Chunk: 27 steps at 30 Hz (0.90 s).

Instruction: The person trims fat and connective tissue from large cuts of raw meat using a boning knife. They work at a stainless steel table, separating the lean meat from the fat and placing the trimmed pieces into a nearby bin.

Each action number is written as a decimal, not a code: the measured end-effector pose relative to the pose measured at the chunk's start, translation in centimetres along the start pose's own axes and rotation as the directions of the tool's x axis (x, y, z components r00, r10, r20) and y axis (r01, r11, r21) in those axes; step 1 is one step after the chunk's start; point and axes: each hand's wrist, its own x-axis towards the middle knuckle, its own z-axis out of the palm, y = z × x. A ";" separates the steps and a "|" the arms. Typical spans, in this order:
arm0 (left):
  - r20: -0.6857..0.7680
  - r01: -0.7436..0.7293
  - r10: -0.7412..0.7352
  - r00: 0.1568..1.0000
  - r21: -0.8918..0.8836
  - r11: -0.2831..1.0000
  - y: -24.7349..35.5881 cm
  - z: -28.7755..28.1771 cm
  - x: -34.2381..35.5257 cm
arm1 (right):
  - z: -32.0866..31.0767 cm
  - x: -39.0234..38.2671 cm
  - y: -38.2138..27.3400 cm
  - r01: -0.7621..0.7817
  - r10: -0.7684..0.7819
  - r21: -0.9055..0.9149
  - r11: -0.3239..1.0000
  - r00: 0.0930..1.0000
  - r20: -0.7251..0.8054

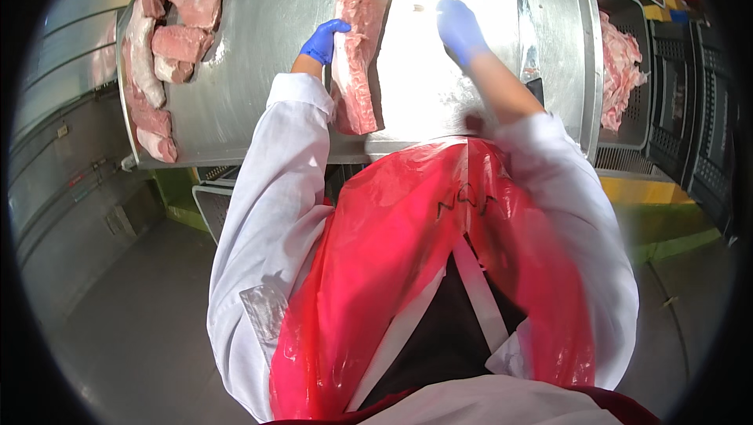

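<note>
"Around the long meat strip [358, 56]?"
"Left of it, overlapping chunks [184, 44], no firm count. Right of it, one knife [528, 37], sleeve [541, 143] hiding part of its handle; farther right, two crates [636, 25] with meat."
"Strip?"
"One, on the desk [259, 25]. Long axis front-to-back, far end leaning slightly right."
"Grips?"
"Left hand [320, 42]: closed on strip's left edge, thumb on top. Right hand [461, 31]: right of strip, blurred, can't tell how open."

You're wearing glossy plastic apron [337, 268] w/ matt cloth sleeves [271, 150]; smooth, shiny metal counter [267, 49] is reflecting light, matt plastic crate [637, 123] sitting nr its R edge.
</note>
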 end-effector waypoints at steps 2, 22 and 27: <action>-0.014 -0.024 0.023 1.000 -0.022 0.999 -0.8 -0.7 -0.3 | -3.0 -5.8 1.7 0.119 -0.140 -0.132 0.984 0.976 -0.165; 0.336 -0.152 0.763 0.552 0.941 -0.304 2.9 14.2 6.9 | -10.1 -10.8 3.5 -0.322 0.284 0.847 0.422 0.935 0.213; 0.403 -0.218 0.755 0.518 0.915 -0.339 3.8 14.5 9.1 | -4.1 1.8 4.4 -0.412 0.333 0.803 0.431 0.900 0.283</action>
